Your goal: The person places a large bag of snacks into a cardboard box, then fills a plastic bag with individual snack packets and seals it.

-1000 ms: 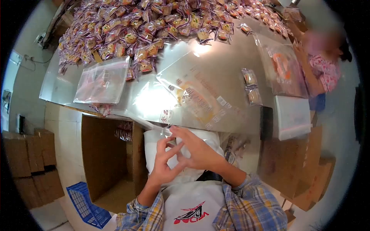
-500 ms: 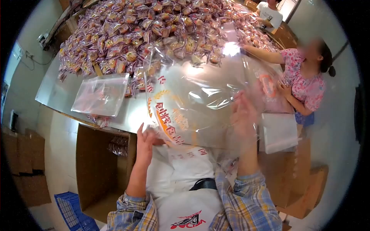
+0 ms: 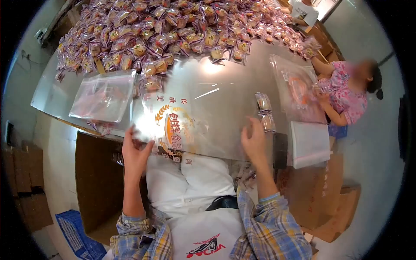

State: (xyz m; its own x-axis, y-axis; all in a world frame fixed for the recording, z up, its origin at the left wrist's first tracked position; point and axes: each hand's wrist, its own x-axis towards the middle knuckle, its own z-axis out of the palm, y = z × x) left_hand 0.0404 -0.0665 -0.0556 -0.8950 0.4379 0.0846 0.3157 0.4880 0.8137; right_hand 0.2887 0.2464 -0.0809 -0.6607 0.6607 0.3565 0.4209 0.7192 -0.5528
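Observation:
A large clear plastic bag (image 3: 216,117) with red and orange print lies spread on the metal table in front of me, its near edge hanging over the table's edge. At its left side is my left hand (image 3: 135,151), thumb and fingers apart, with nothing in it. My right hand (image 3: 255,141) rests over the right part of the bag, fingers loosely bent and apart. Two small wrapped cakes (image 3: 265,112) lie just beyond my right hand. A big heap of wrapped cakes (image 3: 173,30) covers the far part of the table.
Left on the table lies a stack of clear bags (image 3: 104,97); a white stack of bags (image 3: 310,145) sits at the right edge. Below left stands an open cardboard box (image 3: 97,186) near a blue crate (image 3: 80,234). A co-worker (image 3: 346,89) stands at right beside another printed bag (image 3: 299,89).
The bag, held up and billowing before, now lies flat on the table. My right hand has come down and to the left; my left hand has shifted left.

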